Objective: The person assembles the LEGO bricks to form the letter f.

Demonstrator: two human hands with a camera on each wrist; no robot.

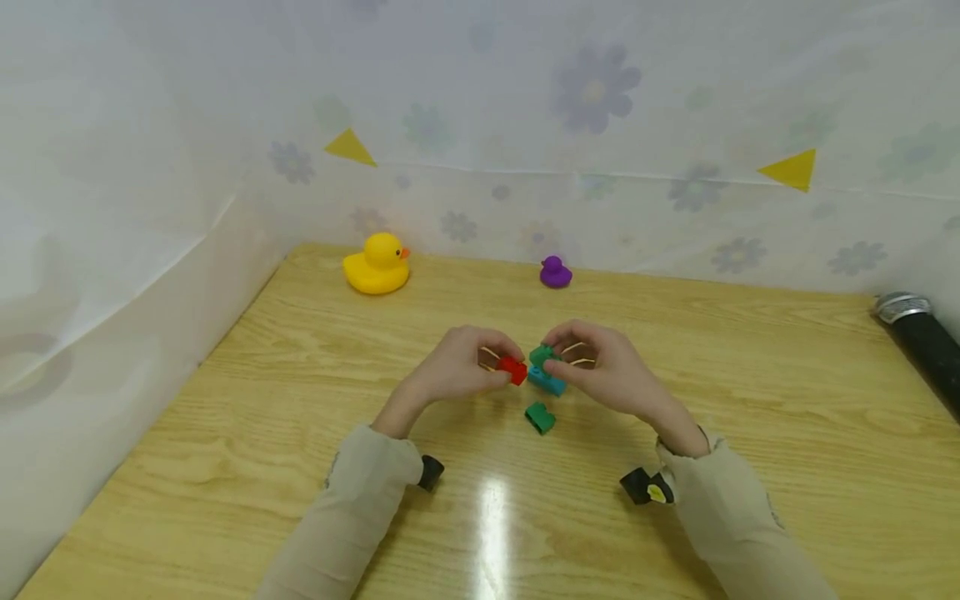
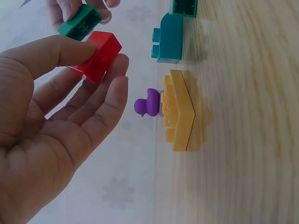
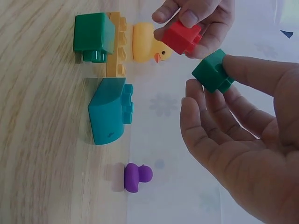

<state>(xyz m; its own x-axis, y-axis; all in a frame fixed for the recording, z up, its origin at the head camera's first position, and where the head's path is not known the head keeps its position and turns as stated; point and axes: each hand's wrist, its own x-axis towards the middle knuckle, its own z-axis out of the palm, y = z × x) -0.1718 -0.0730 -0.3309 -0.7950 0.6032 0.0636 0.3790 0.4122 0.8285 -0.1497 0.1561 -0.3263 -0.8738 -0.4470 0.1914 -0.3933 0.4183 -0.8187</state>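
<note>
My left hand (image 1: 467,362) pinches a small red toy brick (image 1: 513,370) between thumb and fingers. Facing it, my right hand (image 1: 600,367) pinches a green brick (image 2: 80,22) by its sides. In the right wrist view the red brick (image 3: 181,36) and the held green brick (image 3: 212,71) are close together, raised off the table. A teal brick (image 3: 110,112) with a slanted side lies on the table beneath them. Nearer me lies a second green brick (image 1: 540,418). A yellow brick (image 2: 178,112) with a row of studs stands left of the teal one.
At the back of the wooden table (image 1: 262,400) sit a yellow rubber duck (image 1: 377,268) and a small purple duck (image 1: 555,273). A black microphone (image 1: 918,342) lies at the right edge. A flowered white sheet (image 1: 480,125) hangs behind the table.
</note>
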